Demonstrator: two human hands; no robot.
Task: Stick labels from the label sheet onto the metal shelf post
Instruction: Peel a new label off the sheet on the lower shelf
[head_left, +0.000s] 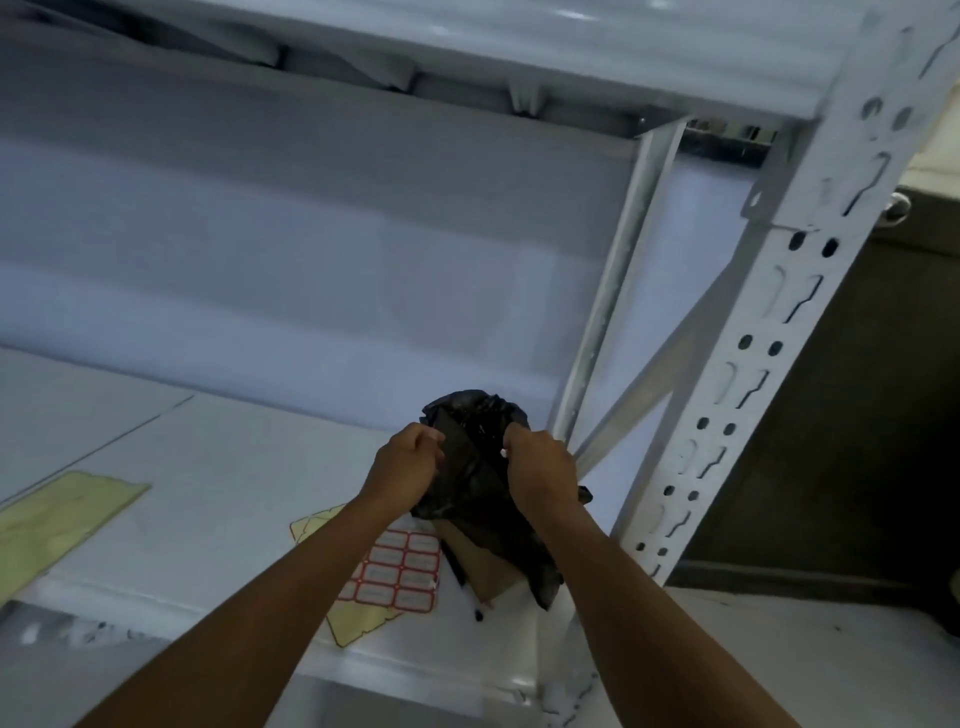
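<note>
Pinching with both sets of fingertips, we hold the crumpled black plastic bag (475, 467) up over the shelf: the left hand (408, 465) is curled shut on the bag's left edge, and the right hand (540, 467) is closed on its upper right edge, so the film hangs between them. We judge this two-handed grip serves to spread or open the bag, perhaps to reach something inside it; its contents cannot be seen.

Below the forearms, the white label sheet with red-bordered rectangular labels (402, 574) lies flat on the pale grey metal shelf deck (208, 467), partly overlapping a yellowish backing sheet (358, 621). A black pen (460, 577) rests just beside the sheet, near a brown cardboard piece (485, 569) under the bag.

At right stands the white perforated metal shelf post (753, 364), near the hands. We see no label on its visible face, so sticking appears not yet begun.
</note>
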